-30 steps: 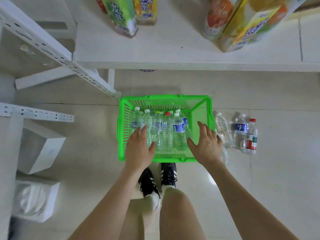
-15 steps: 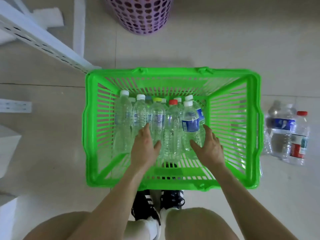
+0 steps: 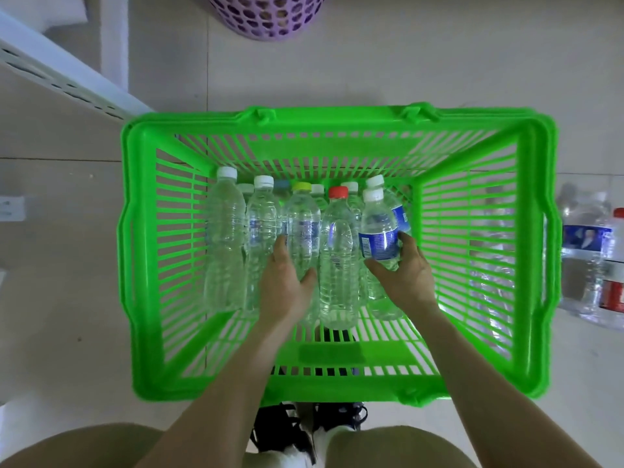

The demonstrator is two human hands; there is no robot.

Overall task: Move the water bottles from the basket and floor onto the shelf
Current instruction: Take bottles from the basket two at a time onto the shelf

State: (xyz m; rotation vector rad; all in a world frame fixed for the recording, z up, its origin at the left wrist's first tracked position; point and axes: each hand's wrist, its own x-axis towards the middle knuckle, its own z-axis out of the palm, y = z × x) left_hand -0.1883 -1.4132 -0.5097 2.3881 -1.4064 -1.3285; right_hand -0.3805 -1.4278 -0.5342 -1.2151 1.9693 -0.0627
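Basket [image 3: 337, 121] of upright bottles [image 3: 226, 238]; left hand [image 3: 285, 288] fingers [image 3: 279, 244] curl round yellow-capped bottle [image 3: 304, 228]; right hand [image 3: 407, 278] grips blue-labelled bottle [image 3: 378, 238].

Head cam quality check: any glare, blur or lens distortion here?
Head view: the wide lens bows the basket rim outward; light is soft and flat, one faint shadow on the basket bottom; a glint streaks the red-capped bottle; the floor bottles at the right edge look smeared; the left hand and the right hand, gripping the blue-label bottle, are sharp.
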